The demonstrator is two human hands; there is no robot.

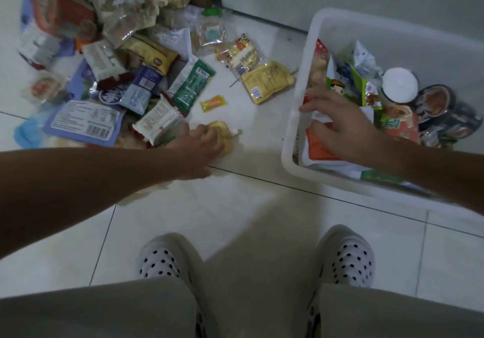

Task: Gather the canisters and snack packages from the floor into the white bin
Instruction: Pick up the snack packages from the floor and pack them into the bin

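Observation:
A heap of snack packages (110,75) covers the tiled floor at the upper left. My left hand (201,141) reaches to its near edge and curls its fingers round a clear pack of yellow pastry (225,133). At the right stands the white bin (293,117), which holds packets and dark canisters (434,104), one with a white lid (399,84). My right hand (340,122) is inside the bin with fingers spread, resting on the packets there and holding nothing.
Loose on the floor between heap and bin lie a small orange candy (213,103), a gold pouch (267,80) and a green packet (192,86). My two feet in dotted white clogs (167,259) stand on the near tiles. A wall and door frame rise behind.

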